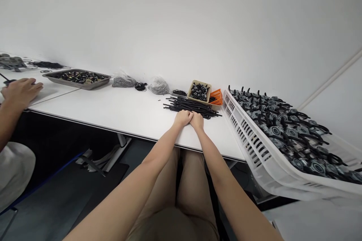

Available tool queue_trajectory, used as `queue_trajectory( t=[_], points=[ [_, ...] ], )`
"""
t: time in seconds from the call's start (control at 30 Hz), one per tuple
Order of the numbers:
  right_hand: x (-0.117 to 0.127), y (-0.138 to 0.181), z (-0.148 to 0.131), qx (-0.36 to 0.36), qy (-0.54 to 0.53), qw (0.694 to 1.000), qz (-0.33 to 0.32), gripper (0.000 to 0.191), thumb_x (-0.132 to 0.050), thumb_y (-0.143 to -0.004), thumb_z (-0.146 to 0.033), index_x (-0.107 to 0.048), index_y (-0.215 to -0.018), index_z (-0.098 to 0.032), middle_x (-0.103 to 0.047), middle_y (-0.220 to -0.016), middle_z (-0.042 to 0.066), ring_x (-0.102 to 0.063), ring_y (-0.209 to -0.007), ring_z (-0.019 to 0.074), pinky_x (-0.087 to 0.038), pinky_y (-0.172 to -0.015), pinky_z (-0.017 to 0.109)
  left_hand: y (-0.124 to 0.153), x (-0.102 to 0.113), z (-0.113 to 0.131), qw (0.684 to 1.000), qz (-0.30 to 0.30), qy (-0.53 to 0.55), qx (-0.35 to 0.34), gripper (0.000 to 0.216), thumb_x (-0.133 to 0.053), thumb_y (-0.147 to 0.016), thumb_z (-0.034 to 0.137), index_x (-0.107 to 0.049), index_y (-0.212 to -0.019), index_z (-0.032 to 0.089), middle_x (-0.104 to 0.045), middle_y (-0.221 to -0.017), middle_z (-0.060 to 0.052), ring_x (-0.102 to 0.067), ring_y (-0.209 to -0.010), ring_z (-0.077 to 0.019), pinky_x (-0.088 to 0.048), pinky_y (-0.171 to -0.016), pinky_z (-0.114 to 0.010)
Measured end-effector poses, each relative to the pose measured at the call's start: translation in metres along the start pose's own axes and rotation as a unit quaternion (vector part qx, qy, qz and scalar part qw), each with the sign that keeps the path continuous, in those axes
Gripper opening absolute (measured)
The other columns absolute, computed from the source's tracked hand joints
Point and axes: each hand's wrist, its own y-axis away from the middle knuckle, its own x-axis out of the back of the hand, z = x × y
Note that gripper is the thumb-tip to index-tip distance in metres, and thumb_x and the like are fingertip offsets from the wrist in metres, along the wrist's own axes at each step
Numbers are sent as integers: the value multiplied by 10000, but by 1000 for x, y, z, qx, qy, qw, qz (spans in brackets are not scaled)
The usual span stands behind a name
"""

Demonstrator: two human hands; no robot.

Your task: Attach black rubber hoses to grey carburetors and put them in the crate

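Note:
My left hand (183,118) and my right hand (197,120) meet on the white table, knuckles side by side, at the near side of a pile of thin black rods (177,104). Both hands are closed with fingers curled in. Whatever lies between the fingers is hidden or too small to make out. Just behind the rods stands a cream basket (209,94) filled with small black and silver parts. An orange basket (218,97) leans beside it, and a small tray of black bits (179,93) sits to its left.
At right, a large white crate (240,130) is heaped with grey metal parts with black levers (283,130). Two clear bags (123,80) (158,86) and a metal tray (97,83) line the back. A co-worker's hand (22,91) rests at far left.

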Motion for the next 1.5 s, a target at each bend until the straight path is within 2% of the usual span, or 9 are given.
queue_trajectory(
  t=[0.27, 0.4, 0.5, 0.6, 0.7, 0.83, 0.9, 1.17, 1.5],
  points=[
    [-1, -1, 0, 4, 4, 1000, 10, 299, -390, -975, -332, -640, -1072, -200, -720, -972, 115, -662, -886, 237, -436, -770, 290, 2, 3, -4, 1000, 8, 24, -2, 335, -572, -927, 346, -576, -1203, 157, -597, -1211, -97, -612, -1034, -232, -537, -866, -433],
    [1, 0, 0, 6, 5, 1000, 9, 297, -383, -979, -323, -635, -1086, -208, -720, -973, 112, -663, -893, 234, -435, -769, 285, 16, 12, -36, 998, 39, 55, -13, 415, -473, -928, 382, -756, -786, 114, -742, -991, -147, -654, -1014, -206, -457, -882, -337],
    [2, 0, -1, 6, 4, 1000, 6, 315, -369, -986, -336, -636, -1097, -211, -723, -975, 113, -666, -899, 237, -437, -769, 286, 26, 16, -60, 993, 83, 85, -20, 518, -483, -831, 437, -686, -526, 69, -711, -857, -255, -656, -930, -169, -419, -863, -287],
    [3, 0, -1, 8, 2, 1000, 2, 316, -370, -986, -335, -635, -1108, -213, -724, -992, 116, -665, -909, 239, -436, -778, 288, 30, 14, -66, 994, 78, 73, -13, 353, -551, -913, 379, -724, -955, 74, -690, -1118, -173, -640, -993, -169, -468, -885, -335],
    [4, 1, -1, 11, 0, 1000, 1, 296, -388, -976, -300, -631, -1123, -216, -722, -1014, 112, -662, -925, 240, -432, -788, 289, 29, 9, -59, 997, 50, 61, -17, 295, -556, -935, 343, -563, -1203, 219, -572, -1227, -89, -601, -1045, -221, -546, -882, -422],
    [4, 1, -2, 11, -1, 1000, 1, 288, -406, -966, -287, -634, -1125, -209, -723, -1008, 114, -661, -933, 241, -430, -791, 285, 23, 4, -44, 998, 24, 52, -17, 278, -296, -1039, 106, -453, -1244, 1, -550, -1264, -186, -552, -1186, -216, -423, -804, -398],
    [3, 0, -2, 8, -1, 1000, 1, 295, -399, -969, -291, -635, -1124, -205, -722, -1004, 119, -663, -928, 244, -429, -784, 285, 19, 1, -33, 999, 9, 48, 2, 338, -246, -1054, 169, -526, -1169, 20, -600, -1221, -137, -508, -1256, -244, -391, -776, -363],
    [1, -1, 0, 8, -8, 1000, 9, 305, -381, -979, -309, -638, -1110, -210, -727, -963, 124, -667, -872, 245, -415, -743, 289, 0, -3, 0, 999, -4, 35, 18, 354, -582, -923, 335, -554, -1232, 165, -577, -1234, -103, -606, -1039, -222, -538, -867, -432],
    [1, 4, 1, 35, -54, 997, 41, 224, -401, -975, -300, -609, -984, -218, -722, -803, 73, -654, -716, 209, -342, -600, 263, 11, 9, 3, 1000, 12, 27, -11, 422, -333, -968, 324, -704, -861, 155, -731, -919, -135, -679, -862, -242, -462, -782, -328]
  ],
)
